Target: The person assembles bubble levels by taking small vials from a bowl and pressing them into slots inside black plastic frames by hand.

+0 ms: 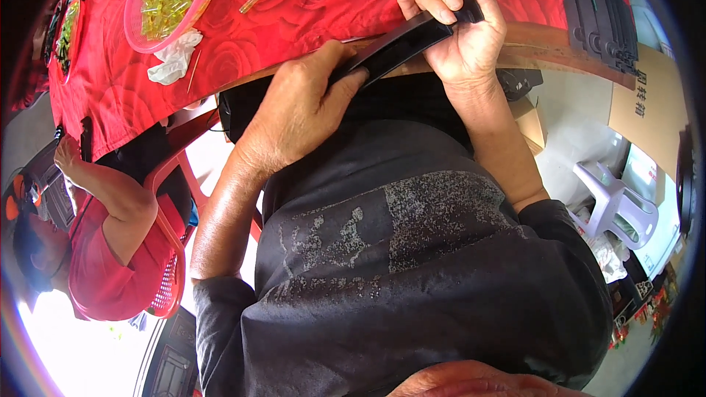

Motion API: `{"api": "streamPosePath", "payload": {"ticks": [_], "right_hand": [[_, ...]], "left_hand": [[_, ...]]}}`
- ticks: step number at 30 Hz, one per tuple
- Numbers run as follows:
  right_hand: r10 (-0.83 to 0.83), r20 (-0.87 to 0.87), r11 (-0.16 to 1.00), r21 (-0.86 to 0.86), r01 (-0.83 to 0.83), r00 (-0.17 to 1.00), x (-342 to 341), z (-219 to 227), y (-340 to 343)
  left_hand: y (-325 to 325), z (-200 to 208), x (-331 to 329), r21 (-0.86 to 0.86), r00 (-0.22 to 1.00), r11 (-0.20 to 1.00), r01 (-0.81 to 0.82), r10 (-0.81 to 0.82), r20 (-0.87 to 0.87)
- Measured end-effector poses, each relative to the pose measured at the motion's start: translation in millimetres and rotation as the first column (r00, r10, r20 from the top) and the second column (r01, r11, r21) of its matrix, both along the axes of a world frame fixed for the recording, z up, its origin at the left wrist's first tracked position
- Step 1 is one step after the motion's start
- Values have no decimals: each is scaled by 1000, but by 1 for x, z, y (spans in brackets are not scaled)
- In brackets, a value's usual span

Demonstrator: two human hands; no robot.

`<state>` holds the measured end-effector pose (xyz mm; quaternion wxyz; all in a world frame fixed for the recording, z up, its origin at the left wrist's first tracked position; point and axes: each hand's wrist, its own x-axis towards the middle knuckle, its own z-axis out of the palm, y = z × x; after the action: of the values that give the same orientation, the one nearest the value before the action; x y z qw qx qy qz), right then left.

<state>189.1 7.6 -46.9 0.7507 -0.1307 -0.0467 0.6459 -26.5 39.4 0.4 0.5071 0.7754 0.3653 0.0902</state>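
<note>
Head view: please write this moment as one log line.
left hand: grips black strip, left end | right hand: holds right end | pink bowl with yellow-green pieces: on red tablecloth

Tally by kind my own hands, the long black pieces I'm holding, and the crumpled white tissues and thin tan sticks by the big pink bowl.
Your hands: 2, left hand and right hand
Long black piece: 1
Crumpled white tissue: 1
Thin tan stick: 1
Total: 5
</note>
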Motion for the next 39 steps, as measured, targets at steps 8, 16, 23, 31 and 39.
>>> {"api": "streamPosePath", "payload": {"ticks": [8,16,23,31,39], "right_hand": [[1,98,999,-36,2,995,0,-5,0],[46,73,996,-74,-40,996,1,-9,-2],[34,41,998,-59,-31,999,-1,-7,0],[25,72,998,-52,-21,997,-2,-11,-3],[-17,128,993,-111,31,992,-4,-6,-4]], "left_hand": [[-16,-12,19,-207,999,978,-19,25,25],[-25,-28,22,-285,988,950,-127,147,51],[-28,-35,25,-308,979,934,-180,201,38],[-35,-32,33,-134,959,954,-267,277,56],[-33,-34,41,-99,949,946,-309,314,38]]}}
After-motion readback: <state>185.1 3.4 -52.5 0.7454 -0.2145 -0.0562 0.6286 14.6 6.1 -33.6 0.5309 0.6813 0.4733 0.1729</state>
